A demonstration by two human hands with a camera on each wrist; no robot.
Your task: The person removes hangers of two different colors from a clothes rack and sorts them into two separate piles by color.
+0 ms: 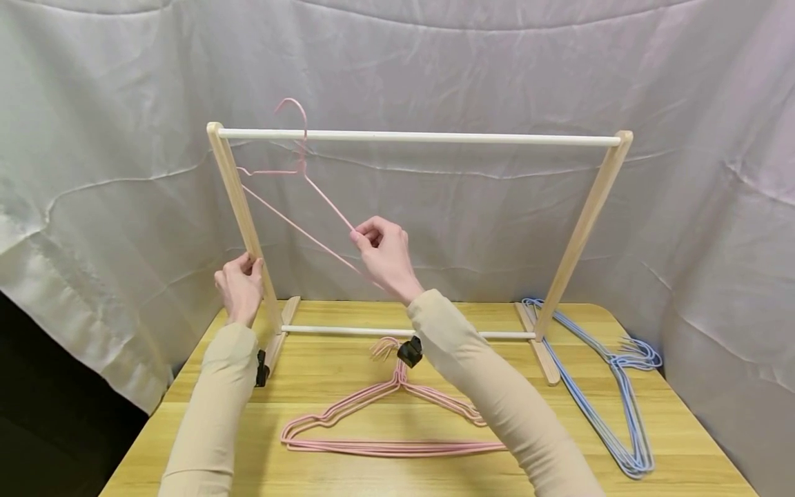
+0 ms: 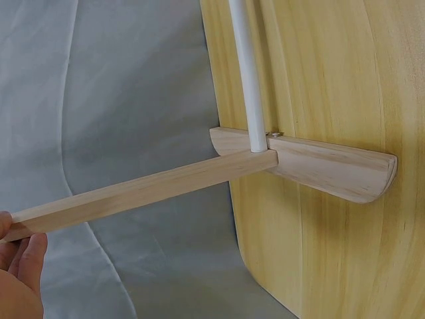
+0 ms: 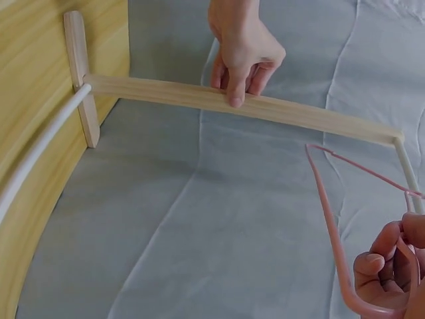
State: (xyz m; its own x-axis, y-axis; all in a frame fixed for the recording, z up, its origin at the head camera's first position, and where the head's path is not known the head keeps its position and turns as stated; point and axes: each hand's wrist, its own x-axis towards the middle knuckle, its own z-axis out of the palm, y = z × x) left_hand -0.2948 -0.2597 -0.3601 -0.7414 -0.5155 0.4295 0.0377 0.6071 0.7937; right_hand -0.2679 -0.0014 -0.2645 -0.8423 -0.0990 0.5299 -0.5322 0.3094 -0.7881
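My right hand (image 1: 388, 259) pinches one sloping arm of a pink clothes hanger (image 1: 329, 203). The hanger is tilted at the left end of a small garment rack; its hook rises above the rack's white top rod (image 1: 422, 137), and its neck crosses the rod in the head view. With fingers and thumb, my left hand (image 1: 241, 286) grips the rack's left wooden post (image 1: 239, 197) partway up. In the right wrist view, the hanger's far corner (image 3: 311, 149) points toward that post (image 3: 166, 93). The left wrist view shows the post's lower end (image 2: 246, 163) meeting its foot.
Several pink hangers (image 1: 397, 449) lie stacked on the wooden table (image 1: 348, 476) before the rack. Several blue hangers (image 1: 627, 400) lie at the right, partly behind the right post (image 1: 584, 238). A white lower rod (image 1: 341, 331) joins the feet. Grey cloth (image 1: 435, 69) hangs behind.
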